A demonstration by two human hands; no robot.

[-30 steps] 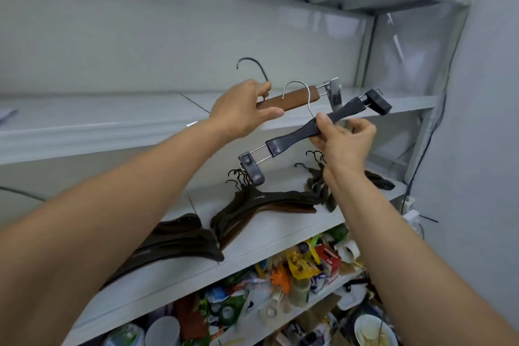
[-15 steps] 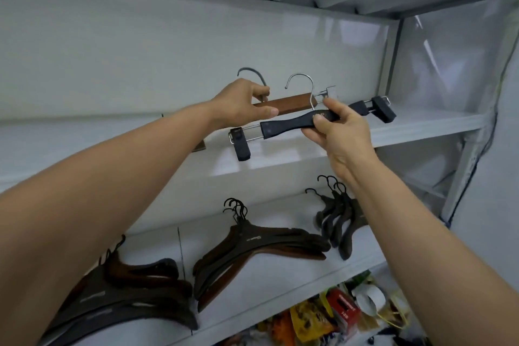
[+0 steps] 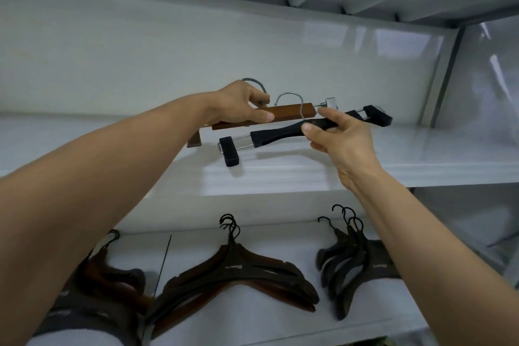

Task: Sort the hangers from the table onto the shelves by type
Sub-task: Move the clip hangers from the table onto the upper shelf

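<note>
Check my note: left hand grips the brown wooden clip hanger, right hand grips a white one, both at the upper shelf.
Wrong: the head view shows the right hand gripping a black clip hanger, not white. The left hand, brown wooden clip hanger and upper shelf stand.

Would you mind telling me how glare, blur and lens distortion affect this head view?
Head view: glare patches on the glossy back wall and upper shelf; wide-angle distortion bows shelf edges, stretches the forearms; brown clip hanger and black clip hanger look sharp.
</note>
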